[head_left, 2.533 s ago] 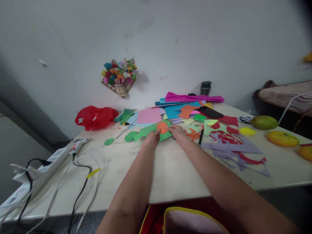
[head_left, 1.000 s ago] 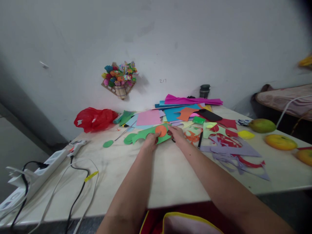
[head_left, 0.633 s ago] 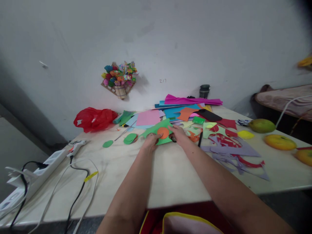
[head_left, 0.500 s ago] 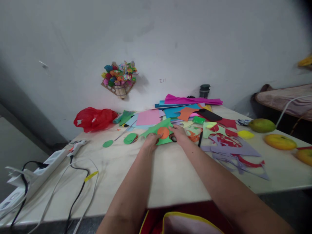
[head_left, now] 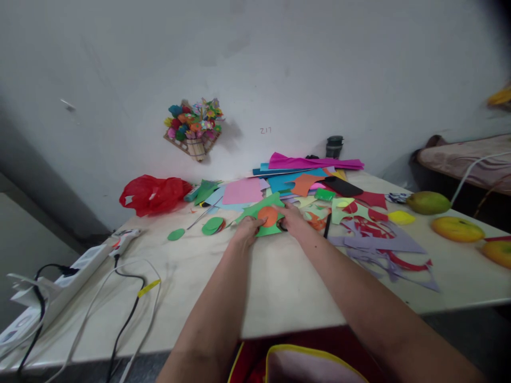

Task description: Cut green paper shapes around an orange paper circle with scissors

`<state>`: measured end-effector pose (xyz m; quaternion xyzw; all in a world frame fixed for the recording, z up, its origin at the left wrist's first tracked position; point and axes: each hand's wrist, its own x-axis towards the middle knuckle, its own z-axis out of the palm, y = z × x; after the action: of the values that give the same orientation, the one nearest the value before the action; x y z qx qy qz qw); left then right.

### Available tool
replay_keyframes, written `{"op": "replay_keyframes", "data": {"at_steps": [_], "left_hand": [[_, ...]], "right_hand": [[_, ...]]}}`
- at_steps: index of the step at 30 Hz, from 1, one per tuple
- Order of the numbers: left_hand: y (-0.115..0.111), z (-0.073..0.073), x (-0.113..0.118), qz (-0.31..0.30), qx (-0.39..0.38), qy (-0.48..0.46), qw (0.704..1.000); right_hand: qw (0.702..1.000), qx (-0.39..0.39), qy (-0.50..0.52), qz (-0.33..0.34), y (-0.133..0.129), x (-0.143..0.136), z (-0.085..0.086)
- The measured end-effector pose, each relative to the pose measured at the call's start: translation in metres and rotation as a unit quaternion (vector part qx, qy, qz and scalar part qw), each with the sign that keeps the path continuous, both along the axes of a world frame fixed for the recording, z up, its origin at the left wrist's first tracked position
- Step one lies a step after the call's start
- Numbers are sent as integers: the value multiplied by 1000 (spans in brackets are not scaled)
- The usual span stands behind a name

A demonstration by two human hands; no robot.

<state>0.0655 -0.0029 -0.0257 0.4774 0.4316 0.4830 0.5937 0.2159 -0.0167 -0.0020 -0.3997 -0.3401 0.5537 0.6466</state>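
Note:
A green sheet of paper (head_left: 266, 205) is held up just above the table in front of me, with an orange paper circle (head_left: 268, 216) lying against it. My left hand (head_left: 248, 227) pinches both from the left, its thumb on the circle. At the right edge of the sheet is my right hand (head_left: 290, 215), fingers closed round dark-handled scissors (head_left: 282, 224); their blades are hidden. Left of my hands lie cut green ovals, a small stack (head_left: 212, 225) and a single oval (head_left: 176, 234).
Coloured sheets (head_left: 241, 191) and a black phone (head_left: 341, 186) lie at the back. Purple scraps (head_left: 383, 244), a mango (head_left: 458, 229) and other fruit are on the right. A red plastic bag (head_left: 155, 194), power strip (head_left: 75, 274) and cables are on the left.
Both hands stay almost in place on the green paper and orange circle. The sheet's angle shifts slightly, and the whole view moves a little.

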Motion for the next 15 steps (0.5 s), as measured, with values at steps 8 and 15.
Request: {"op": "replay_keyframes", "data": {"at_steps": [8, 15], "left_hand": [[-3, 1, -1, -8, -4, 32, 999], [-2, -1, -2, -40, -10, 11, 999]], "right_hand": [[999, -7, -30, 42, -4, 1, 2], [985, -87, -152, 5, -8, -6, 2]]}}
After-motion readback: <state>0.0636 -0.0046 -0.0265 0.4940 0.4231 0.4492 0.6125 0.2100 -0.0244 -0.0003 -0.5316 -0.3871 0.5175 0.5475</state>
